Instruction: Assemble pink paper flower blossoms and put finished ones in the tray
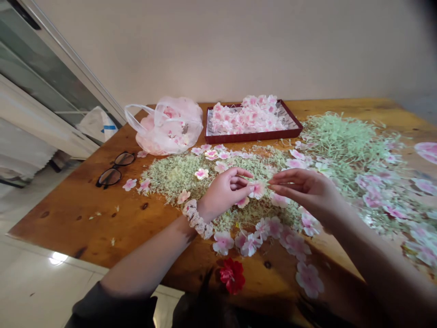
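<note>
Over the middle of the table my left hand (227, 189), with a floral scrunchie (197, 218) round its wrist, pinches a pink-and-white artificial flower (257, 189) between thumb and fingers. Just to the right, my right hand (309, 187) is closed, thumb and fingertips pressed together close to that flower. Whatever those fingertips hold, if anything, is too small to make out. Beneath both hands spreads a mat of pale green plastic stems (177, 175) strewn with loose pink blossoms. Nearer to me lie more pink petals (223, 243) and a red flower (232, 275).
At the back stands a dark red tray (252, 136) heaped with pink flowers (246, 116). Left of it sits a translucent plastic bag (167, 127) of pink pieces. Glasses (111, 176) lie on the left of the wooden table (68, 214). A pale green stem pile (344, 136) rises at right.
</note>
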A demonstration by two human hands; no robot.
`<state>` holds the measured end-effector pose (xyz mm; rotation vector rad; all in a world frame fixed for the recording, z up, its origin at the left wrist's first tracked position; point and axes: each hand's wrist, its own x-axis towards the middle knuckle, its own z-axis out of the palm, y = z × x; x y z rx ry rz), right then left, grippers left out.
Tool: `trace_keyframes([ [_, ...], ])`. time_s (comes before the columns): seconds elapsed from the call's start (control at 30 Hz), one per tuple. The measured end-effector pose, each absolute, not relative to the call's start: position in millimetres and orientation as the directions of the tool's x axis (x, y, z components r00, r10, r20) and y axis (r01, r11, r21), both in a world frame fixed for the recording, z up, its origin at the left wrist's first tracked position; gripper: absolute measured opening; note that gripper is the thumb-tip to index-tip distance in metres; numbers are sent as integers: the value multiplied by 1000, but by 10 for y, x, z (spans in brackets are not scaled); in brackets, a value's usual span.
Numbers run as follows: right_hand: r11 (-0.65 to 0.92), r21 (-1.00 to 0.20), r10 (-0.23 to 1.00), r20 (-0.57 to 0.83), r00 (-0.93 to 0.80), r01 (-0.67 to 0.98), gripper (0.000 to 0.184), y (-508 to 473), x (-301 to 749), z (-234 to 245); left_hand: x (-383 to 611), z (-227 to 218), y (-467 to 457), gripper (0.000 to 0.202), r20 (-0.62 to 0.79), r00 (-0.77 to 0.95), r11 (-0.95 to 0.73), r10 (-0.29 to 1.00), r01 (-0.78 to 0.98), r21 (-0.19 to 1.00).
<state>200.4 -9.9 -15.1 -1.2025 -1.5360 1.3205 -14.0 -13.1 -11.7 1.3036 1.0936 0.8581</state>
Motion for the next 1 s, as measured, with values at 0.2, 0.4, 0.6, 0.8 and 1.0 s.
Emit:
trace_keyframes([
  [0.2, 39, -989, 983, 13, -182, 144, 26, -120, 1987, -98, -138, -99, -138, 27, -148, 295, 121, 944, 109, 987],
  [0.4, 280, -933, 953, 242, -185, 224, 27, -238, 1859, -121, -111, -46, -144, 27, -191, 314, 174, 930, 82, 981],
  [0.6, 656, -525, 726, 636, -263, 542, 9, -302, 1774, -162, -105, -20, -162, 20, -236, 322, 216, 917, 95, 972],
  [0.8, 765, -381, 605, 703, -374, 520, 14, -298, 1781, -154, -133, -70, -162, 18, -226, 363, 238, 904, 12, 971],
  [1.0, 816, -280, 524, 728, -442, 506, 17, -285, 1797, -172, -97, -69, -177, 13, -329, 400, 423, 855, -172, 890],
])
